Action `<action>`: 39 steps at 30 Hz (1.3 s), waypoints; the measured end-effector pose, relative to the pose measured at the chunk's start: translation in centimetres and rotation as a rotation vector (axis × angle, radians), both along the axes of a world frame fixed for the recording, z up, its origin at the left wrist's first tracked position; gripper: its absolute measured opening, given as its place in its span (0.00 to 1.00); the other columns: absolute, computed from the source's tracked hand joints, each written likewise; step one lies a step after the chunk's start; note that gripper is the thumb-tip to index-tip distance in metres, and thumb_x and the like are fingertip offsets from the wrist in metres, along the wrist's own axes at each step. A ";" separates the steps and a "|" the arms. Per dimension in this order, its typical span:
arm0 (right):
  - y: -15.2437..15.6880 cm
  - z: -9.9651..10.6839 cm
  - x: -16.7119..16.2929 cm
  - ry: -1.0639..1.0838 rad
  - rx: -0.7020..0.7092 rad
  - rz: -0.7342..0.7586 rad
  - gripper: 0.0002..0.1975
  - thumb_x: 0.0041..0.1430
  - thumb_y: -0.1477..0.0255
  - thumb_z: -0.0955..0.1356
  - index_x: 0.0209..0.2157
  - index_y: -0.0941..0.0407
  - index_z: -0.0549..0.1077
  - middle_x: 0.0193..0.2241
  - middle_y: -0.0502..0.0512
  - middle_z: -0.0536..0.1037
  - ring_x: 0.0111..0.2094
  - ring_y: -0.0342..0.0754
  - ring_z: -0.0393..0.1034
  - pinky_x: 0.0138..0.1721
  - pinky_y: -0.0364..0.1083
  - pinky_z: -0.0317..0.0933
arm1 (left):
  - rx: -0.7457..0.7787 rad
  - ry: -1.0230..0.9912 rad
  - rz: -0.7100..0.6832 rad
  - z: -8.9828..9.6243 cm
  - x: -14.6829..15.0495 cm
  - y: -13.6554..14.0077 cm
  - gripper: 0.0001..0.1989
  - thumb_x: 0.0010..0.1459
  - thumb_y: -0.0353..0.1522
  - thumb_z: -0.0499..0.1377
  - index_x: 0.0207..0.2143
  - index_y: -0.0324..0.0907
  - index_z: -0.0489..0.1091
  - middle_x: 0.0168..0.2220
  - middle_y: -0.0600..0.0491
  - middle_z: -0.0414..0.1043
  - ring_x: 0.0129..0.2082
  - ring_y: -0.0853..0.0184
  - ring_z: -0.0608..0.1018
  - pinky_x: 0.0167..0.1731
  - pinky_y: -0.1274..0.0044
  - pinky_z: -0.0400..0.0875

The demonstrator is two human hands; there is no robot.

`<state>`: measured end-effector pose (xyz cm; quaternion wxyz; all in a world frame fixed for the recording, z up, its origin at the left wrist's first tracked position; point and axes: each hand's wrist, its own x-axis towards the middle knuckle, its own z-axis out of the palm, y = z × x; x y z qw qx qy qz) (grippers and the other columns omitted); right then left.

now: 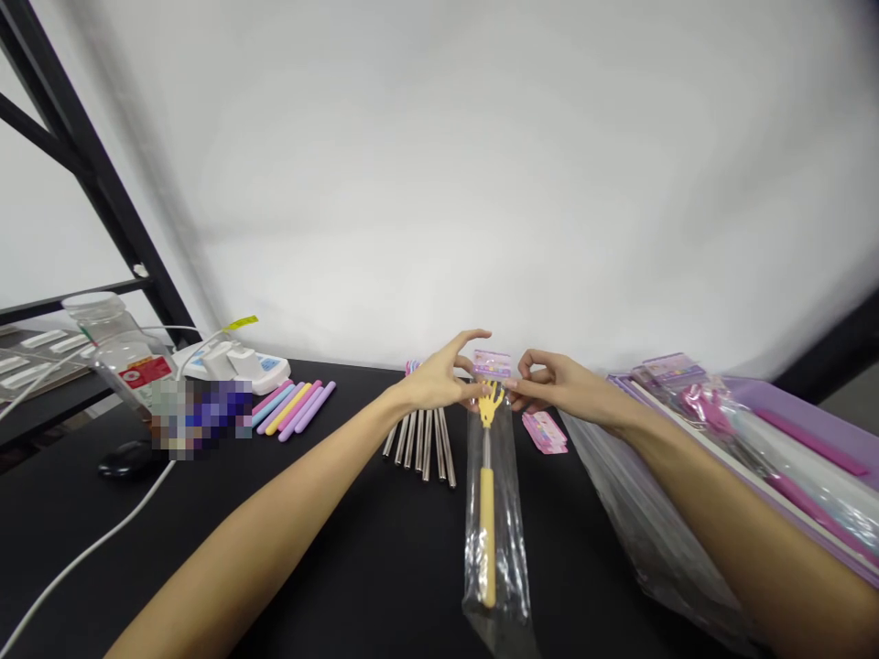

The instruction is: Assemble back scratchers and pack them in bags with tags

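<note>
A yellow back scratcher [487,531] with a hand-shaped head lies inside a clear plastic bag [510,549] on the black table. At the bag's top end is a pink and purple header card [492,363]. My left hand [439,377] grips the bag's upper left edge with the thumb, its index finger raised over the card. On the other side, my right hand [553,383] pinches the upper right edge, fingers curled. Beside my left hand lie several metal rods [426,444], their far ends partly hidden. Several loose pink cards [546,432] lie below my right hand.
Several pastel handles [295,409] lie left of the rods. Farther left are a power strip [267,371], a clear jar [113,343], a black mouse [127,459] and a white cable [103,540]. A purple tray [789,403] with bagged pink scratchers [775,476] stands right, beside clear bags [624,503].
</note>
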<state>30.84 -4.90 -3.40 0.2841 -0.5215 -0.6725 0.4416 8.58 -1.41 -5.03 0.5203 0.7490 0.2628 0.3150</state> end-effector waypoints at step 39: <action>-10.3 0.0 21.4 -0.477 0.157 -0.574 0.14 0.44 0.67 0.73 0.34 0.55 0.74 0.33 0.57 0.80 0.38 0.55 0.75 0.41 0.51 0.67 | 0.769 0.278 -0.311 -0.7 20.0 -6.4 0.15 0.64 0.34 0.52 0.52 0.44 0.68 0.50 0.47 0.66 0.49 0.61 0.73 0.53 0.68 0.68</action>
